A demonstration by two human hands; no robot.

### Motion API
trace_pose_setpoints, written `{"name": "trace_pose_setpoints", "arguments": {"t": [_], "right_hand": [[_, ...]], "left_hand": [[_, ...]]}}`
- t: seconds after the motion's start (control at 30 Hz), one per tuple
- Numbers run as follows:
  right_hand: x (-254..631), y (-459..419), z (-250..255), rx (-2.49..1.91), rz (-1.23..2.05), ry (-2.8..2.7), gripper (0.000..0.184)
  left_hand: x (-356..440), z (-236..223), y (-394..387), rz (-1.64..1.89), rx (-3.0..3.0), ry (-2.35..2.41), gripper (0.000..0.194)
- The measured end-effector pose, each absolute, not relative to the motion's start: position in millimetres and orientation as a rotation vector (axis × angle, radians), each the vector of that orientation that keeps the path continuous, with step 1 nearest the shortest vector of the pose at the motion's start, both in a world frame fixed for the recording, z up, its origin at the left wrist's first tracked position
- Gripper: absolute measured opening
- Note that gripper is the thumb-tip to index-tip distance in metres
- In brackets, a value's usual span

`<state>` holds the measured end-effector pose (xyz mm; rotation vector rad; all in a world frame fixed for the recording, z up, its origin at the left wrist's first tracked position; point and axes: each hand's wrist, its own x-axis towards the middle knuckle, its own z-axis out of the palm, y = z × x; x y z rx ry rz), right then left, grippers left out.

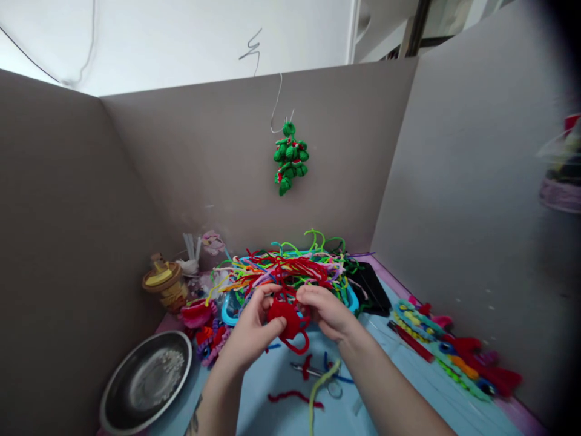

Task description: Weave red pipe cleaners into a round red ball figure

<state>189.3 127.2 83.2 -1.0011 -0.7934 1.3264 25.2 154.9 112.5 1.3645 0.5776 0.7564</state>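
My left hand (252, 330) and my right hand (327, 312) are held together above the blue table top (399, 381), both pinched on a red pipe-cleaner piece (287, 324) with a loop hanging below it. Just behind my hands lies a tangled heap of pipe cleaners (290, 269) in many colours. A green pipe-cleaner ornament (289, 157) with red and white bits hangs from a wire hook on the back cardboard wall.
A metal bowl (146, 380) with small white beads sits front left. A yellow-lidded jar (164, 283) stands at the left wall. Finished colourful pieces (454, 354) lie at the right. Scissors (320, 375) and loose scraps lie below my hands. Grey cardboard walls enclose three sides.
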Motion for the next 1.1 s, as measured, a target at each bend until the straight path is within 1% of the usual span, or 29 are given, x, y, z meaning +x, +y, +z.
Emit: {"name": "trace_pose_setpoints", "arguments": {"t": [0.13,0.17,0.27,0.33,0.47,0.63,0.77,0.9,0.97,1.1], "right_hand": [[184,130,80,-0.901,1.329,-0.648,0.013],[184,131,80,-0.846,1.334,-0.592,0.011],[185,135,80,-0.672,1.405,-0.404,0.004],[188,137,79,-0.614,1.489,-0.326,0.009],[190,140,78,-0.585,1.623,-0.308,0.023],[184,139,79,-0.600,1.780,-0.241,0.028],[176,140,73,-0.573,1.854,-0.183,0.028],[171,143,67,-0.525,1.887,-0.153,0.029],[171,144,65,-0.522,1.866,-0.137,0.028],[174,146,63,-0.525,1.743,-0.062,0.023]], "left_hand": [[22,118,158,0.844,1.399,0.647,0.050],[21,120,160,0.909,1.393,0.680,0.048],[17,121,168,1.162,1.307,0.783,0.035],[16,117,173,1.222,1.243,0.806,0.031],[20,105,176,1.008,1.091,0.776,0.036],[30,95,173,0.813,0.784,0.687,0.030],[35,89,176,0.848,0.541,0.619,0.027],[37,87,180,0.865,0.335,0.523,0.019],[39,89,180,0.859,0.257,0.520,0.014],[45,92,175,0.885,0.168,0.551,0.014]]}}
